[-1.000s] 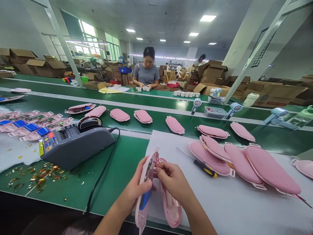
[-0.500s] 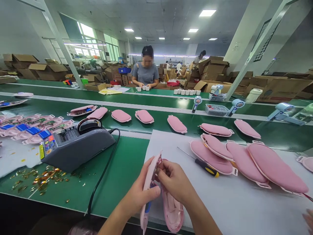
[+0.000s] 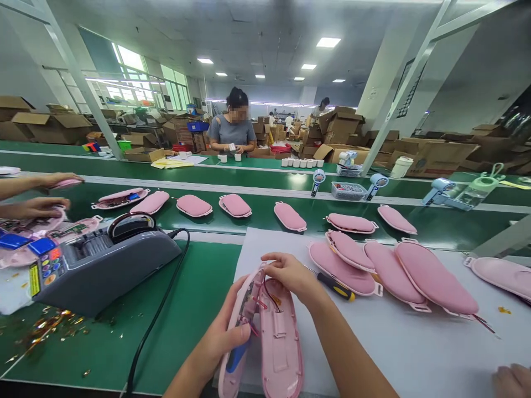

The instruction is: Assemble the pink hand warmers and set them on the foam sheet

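My left hand point(image 3: 226, 326) is wrapped round one pink shell half point(image 3: 233, 362), tilted on its edge with its inside turned to the right. Inside it show a blue battery pack point(image 3: 237, 356) and thin red wires point(image 3: 260, 290). Beside it the other pink shell half point(image 3: 282, 345) lies hollow side up, joined by wires at the far end. My right hand point(image 3: 292, 276) is closed at the top of the raised half, thumb and fingers at its tip. A screwdriver point(image 3: 338, 285) with a black and yellow handle rests right of that hand.
Several padded pink cases point(image 3: 435, 276) are piled on the white sheet point(image 3: 394, 348) at right. A grey tape dispenser point(image 3: 112, 265) with a black cable stands left. A co-worker's hands point(image 3: 37, 207) hold pink parts at far left; another hand point(image 3: 514, 381) shows lower right.
My hands have opened the two shell halves wider, exposing the wires and the hollow half. My right hand has moved up to the raised half's tip. Co-worker's hands have appeared at far left.
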The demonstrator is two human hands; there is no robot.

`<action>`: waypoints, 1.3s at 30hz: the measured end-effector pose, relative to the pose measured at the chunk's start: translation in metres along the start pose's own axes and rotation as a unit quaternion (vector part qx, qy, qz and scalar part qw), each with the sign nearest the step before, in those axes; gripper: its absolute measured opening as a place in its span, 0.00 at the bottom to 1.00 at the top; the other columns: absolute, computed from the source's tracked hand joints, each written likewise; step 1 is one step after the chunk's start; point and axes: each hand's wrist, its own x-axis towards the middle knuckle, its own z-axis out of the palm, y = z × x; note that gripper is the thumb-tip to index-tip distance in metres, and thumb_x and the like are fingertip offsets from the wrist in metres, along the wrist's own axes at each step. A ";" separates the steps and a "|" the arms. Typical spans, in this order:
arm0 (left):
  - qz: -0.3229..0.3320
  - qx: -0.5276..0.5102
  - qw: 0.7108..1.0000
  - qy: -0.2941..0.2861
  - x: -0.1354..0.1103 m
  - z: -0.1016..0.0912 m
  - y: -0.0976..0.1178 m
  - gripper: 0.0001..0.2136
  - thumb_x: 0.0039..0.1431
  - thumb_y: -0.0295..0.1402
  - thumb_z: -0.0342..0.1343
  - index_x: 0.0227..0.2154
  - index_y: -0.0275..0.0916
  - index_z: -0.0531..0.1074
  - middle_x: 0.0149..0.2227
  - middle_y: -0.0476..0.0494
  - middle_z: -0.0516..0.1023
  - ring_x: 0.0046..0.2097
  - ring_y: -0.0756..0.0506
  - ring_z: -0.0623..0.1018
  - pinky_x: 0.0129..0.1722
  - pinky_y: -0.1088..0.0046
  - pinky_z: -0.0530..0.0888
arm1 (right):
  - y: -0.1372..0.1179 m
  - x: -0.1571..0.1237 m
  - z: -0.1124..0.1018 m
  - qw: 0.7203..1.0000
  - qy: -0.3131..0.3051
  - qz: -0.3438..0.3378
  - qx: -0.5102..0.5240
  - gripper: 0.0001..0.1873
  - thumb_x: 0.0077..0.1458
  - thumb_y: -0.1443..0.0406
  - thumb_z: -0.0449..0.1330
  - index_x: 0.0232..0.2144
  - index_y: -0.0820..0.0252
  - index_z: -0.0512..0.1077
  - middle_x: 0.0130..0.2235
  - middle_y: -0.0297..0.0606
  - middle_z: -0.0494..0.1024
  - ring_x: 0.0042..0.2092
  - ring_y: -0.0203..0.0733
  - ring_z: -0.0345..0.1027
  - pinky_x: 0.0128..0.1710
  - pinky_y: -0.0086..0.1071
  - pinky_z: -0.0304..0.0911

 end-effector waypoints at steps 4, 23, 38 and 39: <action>0.012 0.006 1.000 0.026 0.002 -0.003 -0.001 0.37 0.47 0.44 0.65 0.60 0.47 0.58 0.59 0.41 0.69 0.62 0.32 0.63 0.61 0.55 0.57 | 0.000 -0.007 0.007 0.997 0.019 -0.032 0.062 0.18 0.41 0.60 0.65 0.36 0.60 0.69 0.23 0.27 0.72 0.19 0.29 0.60 0.18 0.23 0.50; 0.004 0.055 0.998 0.026 0.000 0.002 0.005 0.39 0.46 0.43 0.66 0.61 0.48 0.56 0.57 0.39 0.67 0.55 0.34 0.69 0.50 0.60 0.67 | 0.011 -0.038 0.030 0.997 -0.051 -0.004 0.065 0.22 0.47 0.48 0.63 0.26 0.61 0.66 0.24 0.31 0.70 0.25 0.33 0.64 0.24 0.27 0.58; -0.017 0.014 0.998 0.058 0.003 -0.009 0.001 0.37 0.46 0.42 0.65 0.60 0.49 0.58 0.55 0.42 0.71 0.55 0.34 0.70 0.56 0.58 0.64 | 0.016 -0.058 0.033 0.985 0.149 -0.085 0.024 0.15 0.45 0.58 0.65 0.34 0.59 0.70 0.27 0.32 0.73 0.26 0.35 0.64 0.27 0.29 0.60; -0.014 0.004 0.998 0.059 0.004 -0.010 0.001 0.37 0.46 0.41 0.66 0.59 0.49 0.59 0.55 0.42 0.71 0.56 0.34 0.70 0.57 0.59 0.63 | 0.017 -0.059 0.033 0.979 0.171 -0.097 0.049 0.16 0.44 0.56 0.65 0.34 0.59 0.71 0.28 0.33 0.73 0.28 0.36 0.65 0.29 0.30 0.62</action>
